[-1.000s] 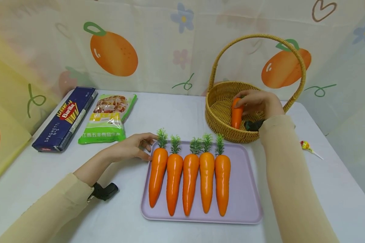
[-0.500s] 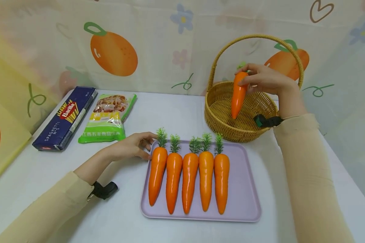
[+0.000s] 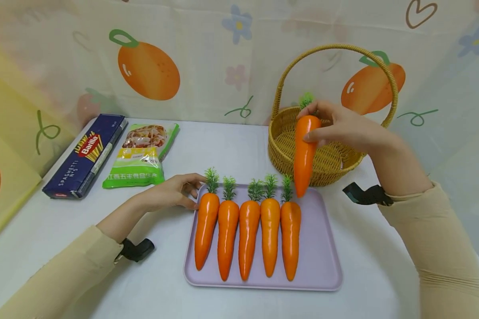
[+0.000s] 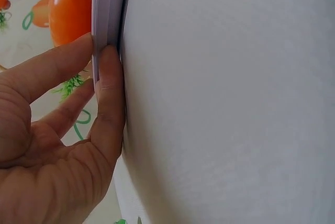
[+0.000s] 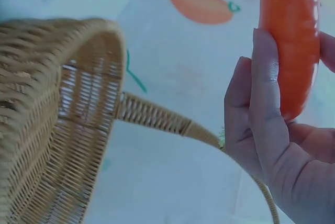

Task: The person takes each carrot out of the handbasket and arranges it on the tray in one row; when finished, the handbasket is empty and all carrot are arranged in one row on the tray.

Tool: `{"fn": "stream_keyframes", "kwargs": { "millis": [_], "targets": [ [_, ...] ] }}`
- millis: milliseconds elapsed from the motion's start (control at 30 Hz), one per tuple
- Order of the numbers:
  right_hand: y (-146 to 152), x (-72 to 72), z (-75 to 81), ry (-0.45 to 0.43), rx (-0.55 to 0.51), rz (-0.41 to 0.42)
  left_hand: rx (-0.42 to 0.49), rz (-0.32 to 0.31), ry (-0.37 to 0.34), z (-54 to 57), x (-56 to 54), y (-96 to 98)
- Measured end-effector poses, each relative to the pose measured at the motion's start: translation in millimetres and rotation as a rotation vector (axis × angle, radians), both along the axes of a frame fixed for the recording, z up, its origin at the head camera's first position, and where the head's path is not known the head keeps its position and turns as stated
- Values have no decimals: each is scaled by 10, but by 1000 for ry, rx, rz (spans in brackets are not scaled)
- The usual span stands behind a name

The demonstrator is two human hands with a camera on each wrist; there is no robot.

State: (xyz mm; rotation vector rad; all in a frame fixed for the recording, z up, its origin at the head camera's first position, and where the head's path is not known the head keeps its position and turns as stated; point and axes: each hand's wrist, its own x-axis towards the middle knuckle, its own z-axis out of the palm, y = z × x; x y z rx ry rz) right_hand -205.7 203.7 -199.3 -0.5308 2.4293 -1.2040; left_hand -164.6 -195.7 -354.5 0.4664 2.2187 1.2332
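My right hand [image 3: 341, 126] grips an orange toy carrot [image 3: 304, 155] near its thick top, with the tip pointing down. The carrot hangs in front of the wicker basket [image 3: 281, 153], its tip overlapping the far edge of the lilac tray [image 3: 321, 239] in the head view. Thumb and fingers close around the carrot's thick end [image 5: 293, 62] in the right wrist view. Several carrots [image 3: 249, 235] with green tops lie side by side on the tray, tips toward me. My left hand [image 3: 171, 192] pinches the tray's rim [image 4: 104, 20] at its far left corner.
A blue spaghetti box [image 3: 85, 157] and a green food packet [image 3: 139, 155] lie at the back left. The basket's tall handle [image 3: 339, 46] arches up behind the right hand. A patterned cloth [image 3: 207, 57] hangs behind the table.
My right hand has lifted the carrot out of the basket and brought it forward toward the tray. My left hand has stayed at the tray's corner.
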Motion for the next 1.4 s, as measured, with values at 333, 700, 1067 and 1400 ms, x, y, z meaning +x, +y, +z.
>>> {"fn": "stream_keyframes", "kwargs": {
  "millis": [333,700,1067,1400],
  "targets": [
    [203,352,-333,-76,-53,49,3,0,5,-8,-5,3],
    [306,667,-644,-224,20,104,1,1,11,1,-2,-4],
    [337,712,-900,-301,108,115,-2,0,7,9,5,-6],
    [324,682,-1083,-326,105,127,-17,-12,22,-2,-5,-1]
  ]
}}
